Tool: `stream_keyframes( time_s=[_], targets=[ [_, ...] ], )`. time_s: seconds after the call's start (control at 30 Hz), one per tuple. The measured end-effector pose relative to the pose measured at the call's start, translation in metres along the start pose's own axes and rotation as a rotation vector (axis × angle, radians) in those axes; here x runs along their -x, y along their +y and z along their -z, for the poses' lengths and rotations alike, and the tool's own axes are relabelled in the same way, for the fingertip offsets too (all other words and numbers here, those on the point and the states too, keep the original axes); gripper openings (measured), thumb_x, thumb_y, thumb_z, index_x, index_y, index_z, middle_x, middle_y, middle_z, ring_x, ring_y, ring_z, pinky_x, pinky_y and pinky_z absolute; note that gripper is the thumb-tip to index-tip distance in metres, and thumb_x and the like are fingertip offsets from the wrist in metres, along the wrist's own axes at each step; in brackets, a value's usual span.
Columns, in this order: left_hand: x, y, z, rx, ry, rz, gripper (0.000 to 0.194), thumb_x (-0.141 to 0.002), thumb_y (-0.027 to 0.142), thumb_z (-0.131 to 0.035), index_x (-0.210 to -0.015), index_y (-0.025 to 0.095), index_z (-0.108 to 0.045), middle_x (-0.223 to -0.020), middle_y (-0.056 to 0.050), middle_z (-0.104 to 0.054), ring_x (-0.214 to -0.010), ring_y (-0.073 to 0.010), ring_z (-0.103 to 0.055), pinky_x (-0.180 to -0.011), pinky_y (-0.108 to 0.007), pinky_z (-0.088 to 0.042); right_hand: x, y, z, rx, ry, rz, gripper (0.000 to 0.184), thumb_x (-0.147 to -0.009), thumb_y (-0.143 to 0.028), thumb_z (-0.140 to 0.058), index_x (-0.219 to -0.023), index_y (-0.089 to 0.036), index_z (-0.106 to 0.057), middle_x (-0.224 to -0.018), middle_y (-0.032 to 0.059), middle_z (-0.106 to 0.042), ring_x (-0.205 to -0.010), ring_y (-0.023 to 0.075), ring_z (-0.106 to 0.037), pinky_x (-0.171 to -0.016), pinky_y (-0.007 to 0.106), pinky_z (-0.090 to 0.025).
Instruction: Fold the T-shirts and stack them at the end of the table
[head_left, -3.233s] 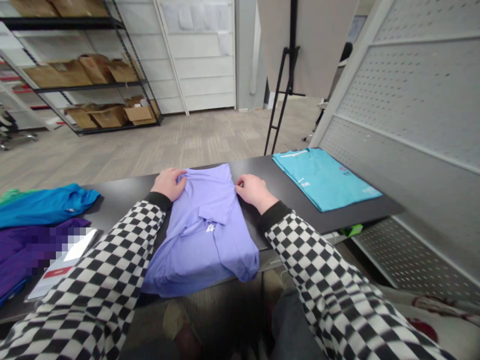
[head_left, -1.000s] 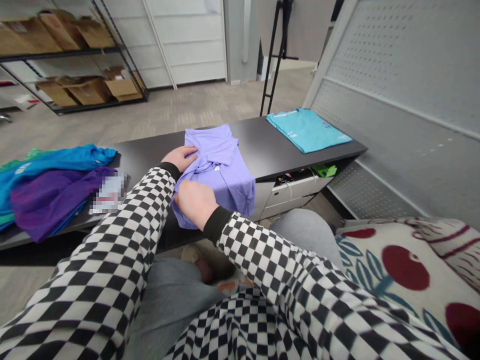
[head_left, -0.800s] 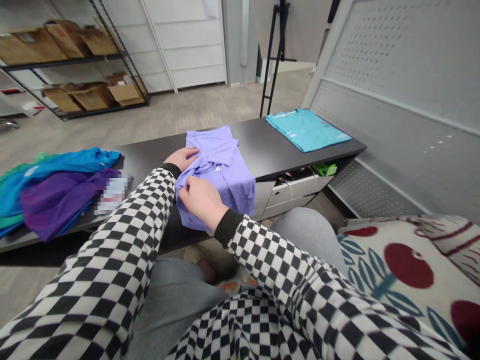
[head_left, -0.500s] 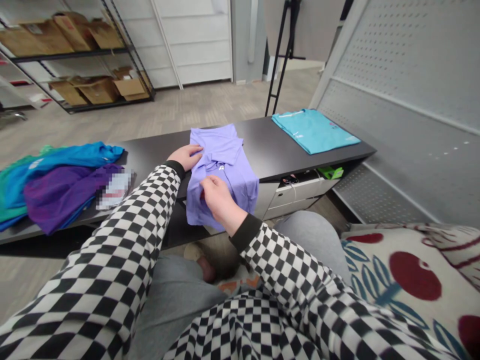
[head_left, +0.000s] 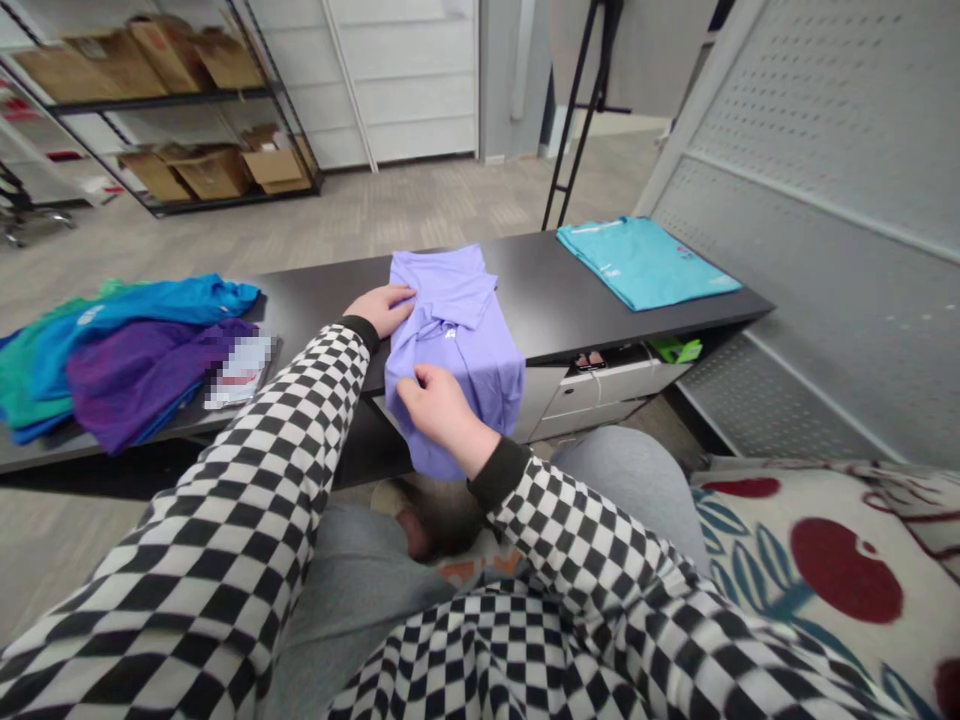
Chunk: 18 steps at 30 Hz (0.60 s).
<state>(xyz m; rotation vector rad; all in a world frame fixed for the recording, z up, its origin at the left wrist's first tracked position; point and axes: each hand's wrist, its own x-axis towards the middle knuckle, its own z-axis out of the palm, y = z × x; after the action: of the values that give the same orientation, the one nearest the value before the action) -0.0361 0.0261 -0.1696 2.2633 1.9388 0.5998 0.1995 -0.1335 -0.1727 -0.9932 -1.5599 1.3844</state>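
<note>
A lavender T-shirt, partly folded, lies across the dark tabletop, and its near end hangs over the front edge. At its left side, my left hand rests with fingers stretched out over the fabric. My right hand is closed in a pinch on the shirt's near left edge; the cloth between the fingertips is mostly hidden. A small white print shows near the middle of the shirt.
A folded turquoise T-shirt lies at the table's right end. To the left are a heap of blue, green and purple clothes and a blurred packet. The dark table has drawers below. A patterned cushion is at lower right.
My right hand has shifted slightly along the shirt's near left edge, and the hanging cloth has changed shape. My left hand stays on the shirt. The whole view has shifted a little.
</note>
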Motion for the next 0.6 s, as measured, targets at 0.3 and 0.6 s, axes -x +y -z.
stream_keyframes(
  time_s=[0.3, 0.6],
  targets=[
    [0.0, 0.003, -0.001, -0.013, 0.004, 0.019, 0.058, -0.104, 0.049, -0.059, -0.156, 0.029, -0.076, -0.169, 0.0, -0.065, -0.162, -0.0255, -0.055, -0.139, -0.037, -0.037, 0.001, 0.022, 0.012, -0.18, 0.087, -0.121, 0.035, -0.092, -0.057, -0.069, -0.078, -0.026, -0.061, -0.064, -0.0052, -0.052, -0.063, 0.0171, -0.046, -0.06, 0.03, -0.035],
    [0.001, 0.009, 0.001, -0.042, -0.008, 0.03, 0.058, -0.107, 0.051, -0.057, -0.158, 0.032, -0.075, -0.171, 0.001, -0.064, -0.163, -0.0241, -0.054, -0.14, -0.034, -0.035, 0.022, 0.011, 0.044, 0.437, 0.132, 0.248, 0.045, -0.112, -0.048, -0.058, -0.077, -0.024, -0.074, -0.069, 0.0022, -0.069, -0.065, 0.0199, -0.058, -0.068, 0.034, -0.037]
  ],
)
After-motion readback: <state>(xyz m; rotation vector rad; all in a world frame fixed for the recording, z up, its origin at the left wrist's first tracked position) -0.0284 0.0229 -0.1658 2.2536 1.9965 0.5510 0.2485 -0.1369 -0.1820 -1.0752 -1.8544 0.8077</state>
